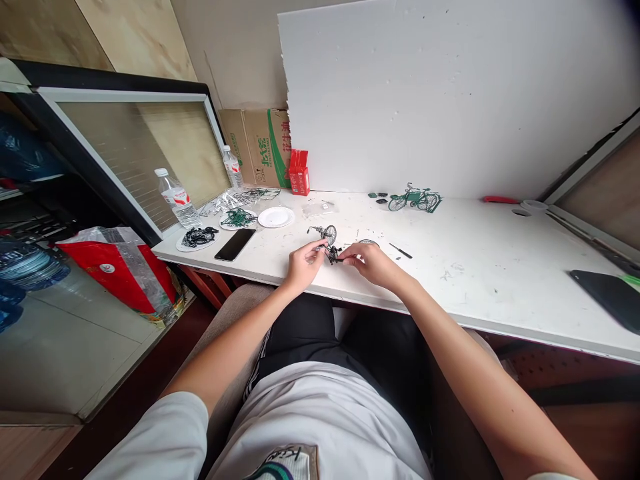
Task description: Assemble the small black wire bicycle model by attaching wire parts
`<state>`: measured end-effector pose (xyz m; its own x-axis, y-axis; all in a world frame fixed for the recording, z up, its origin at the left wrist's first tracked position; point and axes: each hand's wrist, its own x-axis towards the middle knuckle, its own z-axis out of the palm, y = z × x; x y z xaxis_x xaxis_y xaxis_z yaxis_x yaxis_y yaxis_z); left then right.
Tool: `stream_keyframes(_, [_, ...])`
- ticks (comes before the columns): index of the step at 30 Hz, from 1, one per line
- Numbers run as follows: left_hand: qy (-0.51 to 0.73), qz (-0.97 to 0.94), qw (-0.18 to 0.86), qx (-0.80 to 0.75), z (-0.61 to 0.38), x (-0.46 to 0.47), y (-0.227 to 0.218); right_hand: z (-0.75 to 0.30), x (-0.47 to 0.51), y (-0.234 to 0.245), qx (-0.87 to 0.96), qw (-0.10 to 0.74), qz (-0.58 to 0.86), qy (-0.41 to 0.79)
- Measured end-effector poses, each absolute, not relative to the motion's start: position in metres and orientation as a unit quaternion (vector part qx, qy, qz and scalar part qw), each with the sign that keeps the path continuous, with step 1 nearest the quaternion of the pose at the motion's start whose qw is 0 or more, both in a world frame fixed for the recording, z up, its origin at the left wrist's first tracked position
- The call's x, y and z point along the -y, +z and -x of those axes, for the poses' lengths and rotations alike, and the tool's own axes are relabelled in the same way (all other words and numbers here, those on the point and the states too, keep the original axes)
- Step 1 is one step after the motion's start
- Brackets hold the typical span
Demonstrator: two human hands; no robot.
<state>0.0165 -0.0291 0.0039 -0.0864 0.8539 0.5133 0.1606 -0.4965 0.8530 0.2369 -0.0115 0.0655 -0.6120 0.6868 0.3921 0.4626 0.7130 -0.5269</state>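
Note:
A small, partly built black model bicycle (329, 243) is held just above the front edge of the white table (500, 267). My left hand (303, 263) pinches its left side, fingers closed on the frame. My right hand (372, 261) pinches its right side in the same way. One wheel stands up behind my fingers. A loose wheel (369, 243) lies on the table just behind my right hand, and a thin black tool (401, 251) rests to its right. A finished green model bicycle (415, 199) stands at the back of the table.
At the left lie a black phone (235, 244), a white plate (276, 217), plates with black parts (199, 237) and green parts (238, 217), clear bags and two water bottles (176, 199). A cardboard box (260, 147), red packs (299, 172) and a white foam board (450, 93) stand behind. A dark tablet (607, 297) lies far right.

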Motion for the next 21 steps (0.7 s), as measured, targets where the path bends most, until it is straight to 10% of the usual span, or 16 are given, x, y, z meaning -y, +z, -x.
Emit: stream_keyframes(21, [0.601, -0.621, 0.264, -0.427, -0.014, 0.027, 0.002, -0.215, 0.037, 0.067, 0.882, 0.233, 0.400, 0.089])
